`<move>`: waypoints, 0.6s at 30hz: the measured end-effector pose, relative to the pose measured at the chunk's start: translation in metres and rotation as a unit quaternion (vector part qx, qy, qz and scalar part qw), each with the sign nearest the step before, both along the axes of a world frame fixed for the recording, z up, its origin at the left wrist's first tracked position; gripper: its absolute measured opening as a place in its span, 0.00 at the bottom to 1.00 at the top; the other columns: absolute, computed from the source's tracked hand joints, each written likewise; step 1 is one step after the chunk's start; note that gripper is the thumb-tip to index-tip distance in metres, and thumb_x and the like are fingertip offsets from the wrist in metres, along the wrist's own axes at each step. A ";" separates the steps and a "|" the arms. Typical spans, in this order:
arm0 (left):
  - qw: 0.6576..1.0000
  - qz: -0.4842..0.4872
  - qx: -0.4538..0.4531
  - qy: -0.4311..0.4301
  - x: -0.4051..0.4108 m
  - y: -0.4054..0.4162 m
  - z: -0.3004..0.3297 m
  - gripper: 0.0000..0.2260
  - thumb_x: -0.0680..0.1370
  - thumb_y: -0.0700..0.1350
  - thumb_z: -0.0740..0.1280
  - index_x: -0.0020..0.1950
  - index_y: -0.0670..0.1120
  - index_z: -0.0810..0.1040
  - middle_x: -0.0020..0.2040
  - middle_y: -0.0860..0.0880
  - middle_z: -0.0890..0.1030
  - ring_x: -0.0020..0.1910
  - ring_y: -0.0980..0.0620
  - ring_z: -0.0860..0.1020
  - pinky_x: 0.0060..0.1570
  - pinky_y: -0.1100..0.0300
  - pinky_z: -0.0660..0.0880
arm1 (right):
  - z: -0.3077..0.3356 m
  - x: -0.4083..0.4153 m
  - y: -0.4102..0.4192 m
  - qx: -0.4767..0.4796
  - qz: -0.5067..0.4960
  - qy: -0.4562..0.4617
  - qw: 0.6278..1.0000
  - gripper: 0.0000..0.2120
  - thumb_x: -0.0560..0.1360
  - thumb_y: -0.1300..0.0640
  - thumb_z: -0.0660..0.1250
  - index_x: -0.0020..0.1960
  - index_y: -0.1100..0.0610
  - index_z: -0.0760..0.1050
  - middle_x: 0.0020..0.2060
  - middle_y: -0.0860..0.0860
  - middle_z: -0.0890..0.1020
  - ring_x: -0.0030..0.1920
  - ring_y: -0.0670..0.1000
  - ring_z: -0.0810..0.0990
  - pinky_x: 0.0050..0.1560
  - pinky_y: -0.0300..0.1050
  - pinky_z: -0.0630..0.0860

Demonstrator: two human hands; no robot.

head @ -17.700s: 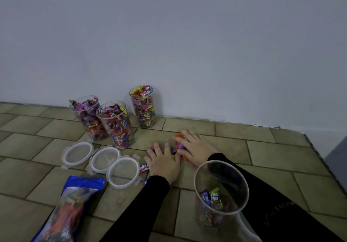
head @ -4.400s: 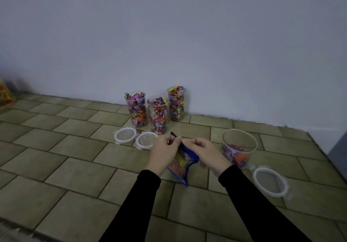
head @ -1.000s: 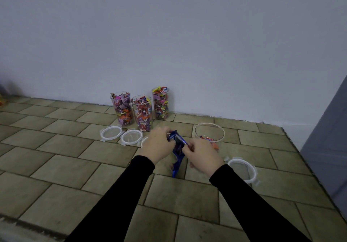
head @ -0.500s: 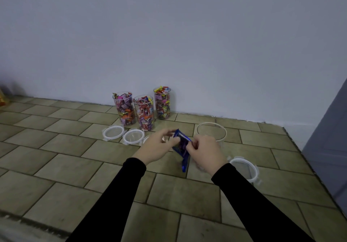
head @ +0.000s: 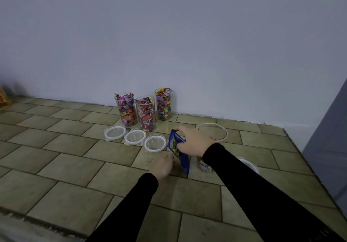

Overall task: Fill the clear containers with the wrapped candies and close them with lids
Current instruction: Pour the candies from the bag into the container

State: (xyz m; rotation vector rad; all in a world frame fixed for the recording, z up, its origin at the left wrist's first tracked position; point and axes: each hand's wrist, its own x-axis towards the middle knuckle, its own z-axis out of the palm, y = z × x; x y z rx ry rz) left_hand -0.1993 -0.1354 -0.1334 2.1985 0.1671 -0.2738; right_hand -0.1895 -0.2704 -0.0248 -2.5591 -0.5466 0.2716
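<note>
Head view shows the right hand (head: 193, 143) gripping the blue candy bag (head: 178, 150) beside the clear container (head: 213, 131). Left hand (head: 162, 165) looks loosely curled, maybe empty.

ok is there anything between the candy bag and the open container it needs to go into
Nothing visible. The right hand holds the blue bag by its top, right beside the open container. The container's mouth is uncovered; its lid lies on the floor to the right, behind the right sleeve.
</note>
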 end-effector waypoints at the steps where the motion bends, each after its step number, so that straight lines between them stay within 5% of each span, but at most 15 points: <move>1: 0.999 0.013 -0.038 -0.005 -0.002 -0.001 0.001 0.17 0.85 0.45 0.48 0.54 0.40 0.75 0.59 0.38 0.79 0.55 0.43 0.77 0.53 0.53 0.74 | 0.001 0.002 0.000 0.015 -0.002 0.000 1.000 0.23 0.76 0.56 0.61 0.71 0.50 0.64 0.53 0.56 0.80 0.46 0.54 0.79 0.42 0.44 0.75; 5: 0.978 0.108 -0.180 0.017 -0.006 -0.002 0.006 0.33 0.77 0.70 0.45 0.44 0.47 0.78 0.44 0.40 0.82 0.38 0.43 0.77 0.35 0.55 0.73 | 0.003 0.006 -0.003 0.145 -0.034 0.002 0.989 0.18 0.78 0.59 0.56 0.67 0.51 0.67 0.43 0.54 0.81 0.27 0.48 0.76 0.25 0.36 0.69; 10: 0.899 0.166 -0.399 0.066 -0.002 -0.006 0.019 0.26 0.79 0.66 0.51 0.47 0.44 0.72 0.36 0.43 0.76 0.29 0.47 0.76 0.27 0.61 0.69 | 0.011 0.015 -0.006 0.192 -0.030 -0.036 0.980 0.17 0.80 0.58 0.54 0.68 0.50 0.66 0.43 0.56 0.83 0.21 0.45 0.74 0.25 0.37 0.69; 13: 0.863 0.197 -0.463 0.037 0.002 -0.012 0.029 0.21 0.81 0.61 0.55 0.46 0.43 0.72 0.33 0.45 0.72 0.28 0.50 0.71 0.28 0.60 0.69 | 0.019 0.017 -0.011 0.196 -0.029 -0.068 0.978 0.13 0.81 0.52 0.56 0.65 0.49 0.69 0.46 0.55 0.83 0.33 0.50 0.80 0.36 0.42 0.74; 16: 0.841 0.195 -0.504 0.007 0.000 -0.014 0.037 0.19 0.81 0.58 0.58 0.48 0.43 0.76 0.33 0.47 0.72 0.31 0.52 0.70 0.34 0.60 0.68 | 0.022 0.026 -0.019 0.206 -0.047 -0.087 0.974 0.15 0.82 0.48 0.53 0.62 0.50 0.73 0.55 0.52 0.81 0.52 0.52 0.78 0.49 0.42 0.70; 18: 0.831 0.197 -0.520 -0.014 0.001 -0.018 0.040 0.18 0.82 0.56 0.58 0.49 0.42 0.77 0.34 0.47 0.74 0.32 0.53 0.70 0.34 0.61 0.68 | 0.024 0.032 -0.026 0.204 -0.048 -0.095 0.973 0.17 0.83 0.46 0.50 0.61 0.50 0.75 0.57 0.50 0.80 0.56 0.51 0.76 0.52 0.41 0.68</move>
